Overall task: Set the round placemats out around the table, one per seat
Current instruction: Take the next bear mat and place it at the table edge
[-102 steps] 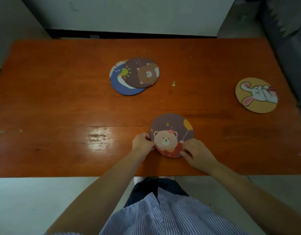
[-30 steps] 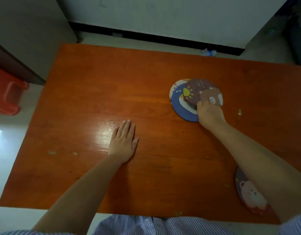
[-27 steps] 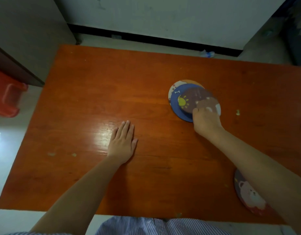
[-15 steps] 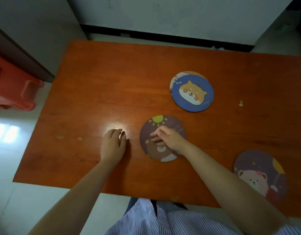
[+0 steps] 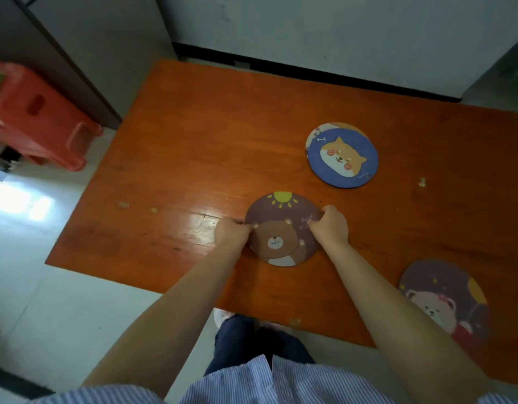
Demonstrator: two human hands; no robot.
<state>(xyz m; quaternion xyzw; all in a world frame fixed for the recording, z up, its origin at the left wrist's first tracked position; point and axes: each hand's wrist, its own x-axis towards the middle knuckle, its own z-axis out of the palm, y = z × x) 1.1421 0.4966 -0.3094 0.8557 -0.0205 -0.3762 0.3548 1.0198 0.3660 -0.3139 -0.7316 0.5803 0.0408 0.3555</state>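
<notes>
1. The brown bear placemat (image 5: 282, 228) lies flat on the worktop (image 5: 193, 147) near its front edge, directly between both hands.
2. The left hand (image 5: 232, 233) pinches its left rim; the right hand (image 5: 330, 227) pinches its right rim.
3. A blue dog placemat (image 5: 343, 158) tops a stack farther back; a pink-bear placemat (image 5: 444, 298) sits to the right, both well apart.
4. Nothing blocks a small sideways adjustment, I judge.

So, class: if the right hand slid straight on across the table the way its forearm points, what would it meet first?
The right hand points up-left along the bear mat it grips. Beyond that, only bare table shows, so the way looks free, though depth is uncertain.
</notes>
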